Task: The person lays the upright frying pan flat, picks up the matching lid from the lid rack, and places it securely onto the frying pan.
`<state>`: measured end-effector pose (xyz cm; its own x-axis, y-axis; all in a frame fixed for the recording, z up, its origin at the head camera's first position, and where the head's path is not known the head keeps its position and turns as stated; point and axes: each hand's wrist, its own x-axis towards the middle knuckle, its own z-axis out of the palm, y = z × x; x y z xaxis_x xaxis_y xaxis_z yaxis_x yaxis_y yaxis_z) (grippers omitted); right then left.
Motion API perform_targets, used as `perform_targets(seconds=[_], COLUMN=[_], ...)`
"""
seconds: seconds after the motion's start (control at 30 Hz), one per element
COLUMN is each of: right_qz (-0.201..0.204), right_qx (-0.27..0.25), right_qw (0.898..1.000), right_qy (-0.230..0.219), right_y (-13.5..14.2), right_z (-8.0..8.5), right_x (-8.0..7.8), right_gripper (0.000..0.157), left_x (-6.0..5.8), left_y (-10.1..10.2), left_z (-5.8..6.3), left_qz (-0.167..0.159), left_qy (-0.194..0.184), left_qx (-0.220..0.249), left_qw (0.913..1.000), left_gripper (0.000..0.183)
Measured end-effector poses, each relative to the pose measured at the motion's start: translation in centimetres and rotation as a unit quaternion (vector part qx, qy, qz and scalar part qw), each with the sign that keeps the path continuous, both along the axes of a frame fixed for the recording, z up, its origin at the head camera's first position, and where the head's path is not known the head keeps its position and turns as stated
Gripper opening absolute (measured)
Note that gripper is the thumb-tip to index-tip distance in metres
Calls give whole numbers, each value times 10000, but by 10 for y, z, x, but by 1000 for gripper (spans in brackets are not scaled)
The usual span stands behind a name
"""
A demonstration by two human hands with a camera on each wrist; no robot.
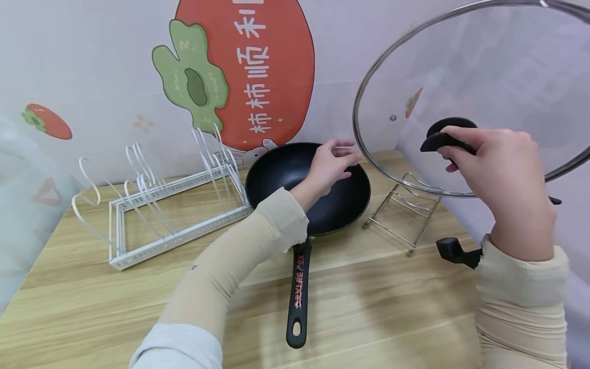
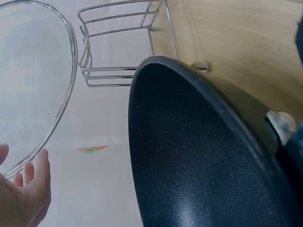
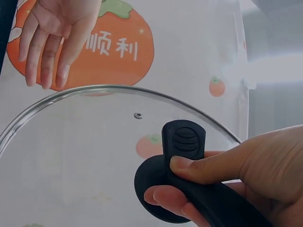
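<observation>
My right hand holds a large clear glass lid up at the right by its black handle. In the right wrist view, thumb and fingers wrap this handle. The lid stands tilted, its metal rim toward my left hand. That hand reaches over a black frying pan, fingers loosely extended and holding nothing. Its fingertips are right by the lid's rim in the left wrist view. The pan sits at the middle back, its long handle pointing toward me. My left forearm hides part of the pan.
A white rack with upright curved dividers stands left of the pan. To its right is a small silver wire rack, partly under the lid. A black object lies beside my right sleeve. The wooden table meets a printed wall covering behind.
</observation>
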<state>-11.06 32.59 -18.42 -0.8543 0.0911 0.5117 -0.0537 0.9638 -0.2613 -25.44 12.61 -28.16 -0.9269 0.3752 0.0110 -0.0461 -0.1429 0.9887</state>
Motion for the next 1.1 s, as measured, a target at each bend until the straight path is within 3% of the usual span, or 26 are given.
perform_targets(seconds=[0.57, 1.1], right_qz=[272, 687], right_qx=[-210, -467], right_qw=[9994, 9965], right_qy=[-103, -4], right_y=[-13, -22], right_z=[7, 10], right_x=[-5, -12], right_gripper=[25, 25], left_x=[-1, 1], left_y=[-9, -22], left_z=[1, 5], left_qz=[264, 879], left_qy=[-164, 315], left_qx=[604, 450], left_qw=[9977, 9946], left_gripper=[37, 25])
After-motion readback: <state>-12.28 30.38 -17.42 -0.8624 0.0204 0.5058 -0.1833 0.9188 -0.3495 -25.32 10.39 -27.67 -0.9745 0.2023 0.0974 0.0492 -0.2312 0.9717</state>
